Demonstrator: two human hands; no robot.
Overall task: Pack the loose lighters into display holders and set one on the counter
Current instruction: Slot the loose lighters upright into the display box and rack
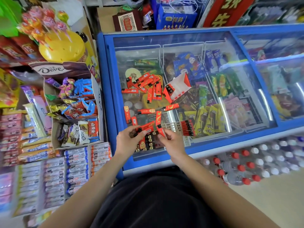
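Note:
Several loose red lighters (148,85) lie scattered on the glass lid of a blue chest freezer (164,162). My left hand (128,140) grips a bundle of red lighters (145,126) at the lid's near edge. My right hand (171,142) pinches one red lighter (160,131) beside it. Between and under my hands sits a display holder (147,145), partly filled with upright lighters and partly hidden. A white plastic holder (174,126) with a row of lighters (188,127) lies just right of them. A red-and-white cardboard display box (179,87) lies tilted farther back.
Ice-cream packets fill the freezer under the glass. A Dove box of sweets (74,102) and shelves of candy stand at the left. A yellow lollipop stand (62,46) is at the back left. Bottled water with red and white caps (246,162) sits at the lower right.

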